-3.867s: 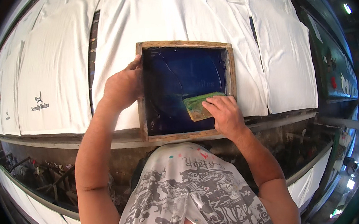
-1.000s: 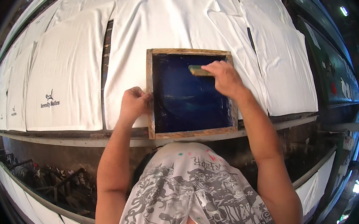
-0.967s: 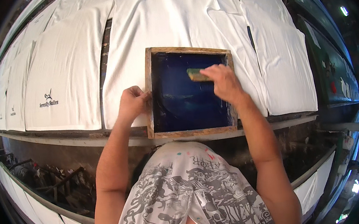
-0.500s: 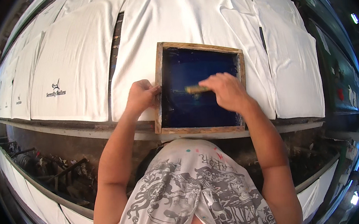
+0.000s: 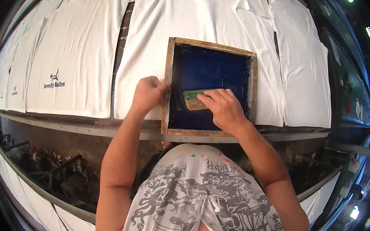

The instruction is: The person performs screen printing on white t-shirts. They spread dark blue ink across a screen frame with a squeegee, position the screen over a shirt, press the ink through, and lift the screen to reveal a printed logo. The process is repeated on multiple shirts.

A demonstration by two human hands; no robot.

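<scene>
A wood-framed printing screen (image 5: 210, 44) with dark blue mesh lies on a white cloth (image 5: 202, 15) in front of me. My left hand (image 5: 149, 93) grips the left rail of its frame, fingers closed at the wood. Inside the frame, my right hand (image 5: 224, 110) is closed on a squeegee (image 5: 194, 102) with a greenish upper edge and a worn tan face. The squeegee lies crosswise over the lower middle of the mesh, tilted so its broad face shows. Its right end is covered by my fingers.
To the left, another white cloth (image 5: 74, 59) bears a small dark printed mark. One more cloth (image 5: 302, 70) lies on the right, with dark gaps between cloths. The table's near edge (image 5: 75, 123) runs before my body, over a dark trough (image 5: 57, 166) of debris.
My right hand has come toward me with the squeegee, whose broad face now shows. My view has shifted and turned slightly; my left hand stays at the frame's left rail.
</scene>
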